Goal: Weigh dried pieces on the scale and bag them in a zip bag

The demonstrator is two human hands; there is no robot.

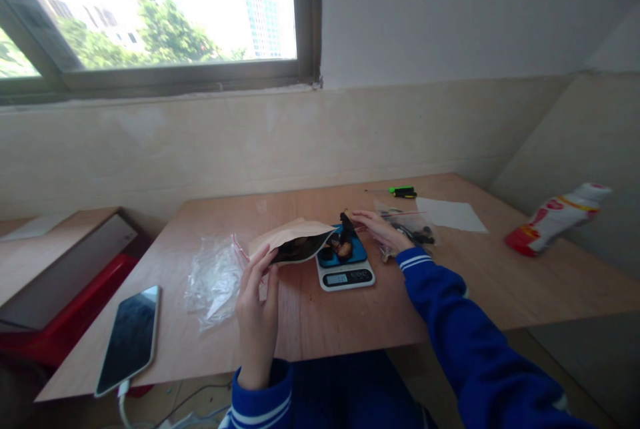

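Note:
My left hand is closed on the near side of a brown paper bag, fingers and thumb at its edge. The bag's mouth gapes to the right, showing a dark inside with some contents I cannot make out. Right of it stands a white kitchen scale with a blue plate and a lit display. Several dark brown dried pieces, which look like mushrooms, lie on the plate. At the plate's far edge, my right hand pinches a dark dried mushroom at its fingertips.
Left of the bag lies a crumpled clear plastic bag, then a phone on a cable. Behind my right hand are a zip bag of dark pieces, screwdrivers and white paper. A white-and-red bottle stands far right.

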